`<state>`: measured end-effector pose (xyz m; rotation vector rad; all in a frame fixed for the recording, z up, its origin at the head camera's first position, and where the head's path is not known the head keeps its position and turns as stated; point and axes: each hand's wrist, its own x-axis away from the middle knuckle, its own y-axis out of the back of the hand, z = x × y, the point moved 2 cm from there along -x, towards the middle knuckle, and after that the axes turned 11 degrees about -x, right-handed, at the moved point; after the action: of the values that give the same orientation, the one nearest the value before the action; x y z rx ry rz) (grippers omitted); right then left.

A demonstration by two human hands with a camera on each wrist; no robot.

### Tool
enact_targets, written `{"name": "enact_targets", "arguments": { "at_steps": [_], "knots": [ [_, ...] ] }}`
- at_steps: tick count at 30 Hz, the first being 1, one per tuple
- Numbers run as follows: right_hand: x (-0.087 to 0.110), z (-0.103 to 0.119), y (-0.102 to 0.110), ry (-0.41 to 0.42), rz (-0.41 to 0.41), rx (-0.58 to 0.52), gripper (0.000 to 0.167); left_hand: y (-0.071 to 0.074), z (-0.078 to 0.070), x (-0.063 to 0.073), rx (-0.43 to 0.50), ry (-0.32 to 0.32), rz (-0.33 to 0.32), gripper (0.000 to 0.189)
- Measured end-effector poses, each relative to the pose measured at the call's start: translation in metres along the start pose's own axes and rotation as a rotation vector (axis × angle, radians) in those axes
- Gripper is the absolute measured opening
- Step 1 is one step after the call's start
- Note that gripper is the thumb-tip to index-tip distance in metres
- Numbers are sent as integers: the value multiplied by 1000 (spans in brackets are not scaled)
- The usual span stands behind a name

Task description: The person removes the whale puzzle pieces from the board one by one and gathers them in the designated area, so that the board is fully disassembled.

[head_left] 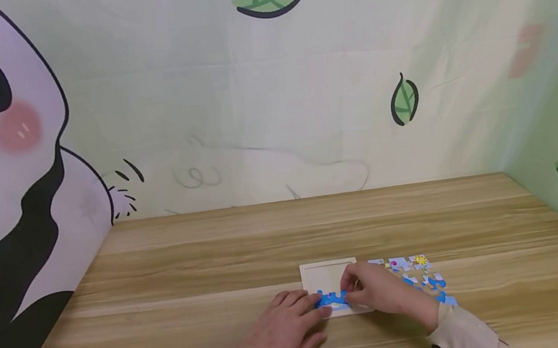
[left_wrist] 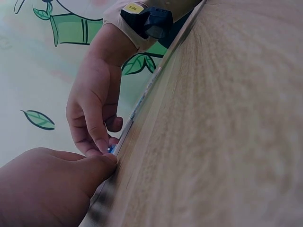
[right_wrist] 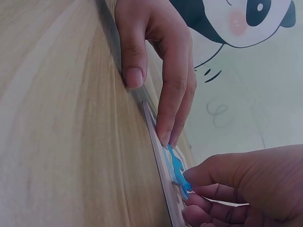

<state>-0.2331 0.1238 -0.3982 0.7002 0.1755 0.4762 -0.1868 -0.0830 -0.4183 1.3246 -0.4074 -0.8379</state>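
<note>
A shallow puzzle tray (head_left: 308, 277) lies on the table with blue jigsaw pieces (head_left: 331, 298) along its near side. My left hand (head_left: 292, 325) rests at the tray's left edge, its fingers stretched out and fingertips on the left end of the blue pieces. From the right, my right hand (head_left: 379, 287) reaches over the tray and pinches a blue puzzle piece (right_wrist: 186, 185) between thumb and fingers at the right end of that row. In the right wrist view the left fingertips touch the blue pieces' far end. The right hand hides the tray's right side.
Several loose puzzle pieces (head_left: 420, 260), blue and pale with a yellow sun on one, lie right of the tray, partly behind my right forearm. The wooden table (head_left: 189, 261) runs back to a wall hanging (head_left: 226, 115) printed with a panda and leaves.
</note>
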Motion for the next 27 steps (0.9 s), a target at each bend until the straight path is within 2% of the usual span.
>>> {"name": "enact_targets", "arguments": {
  "at_steps": [7, 15, 27],
  "knots": [
    [0, 2, 1, 19, -13, -24, 9, 0, 0, 0, 10, 7, 20, 42],
    [-3, -2, 3, 30, -8, -98, 5, 0, 1, 0, 19, 2, -9, 41],
    [-2, -1, 12, 21, 65, -239, 8, 0, 0, 1, 22, 4, -14, 41]
  ]
}}
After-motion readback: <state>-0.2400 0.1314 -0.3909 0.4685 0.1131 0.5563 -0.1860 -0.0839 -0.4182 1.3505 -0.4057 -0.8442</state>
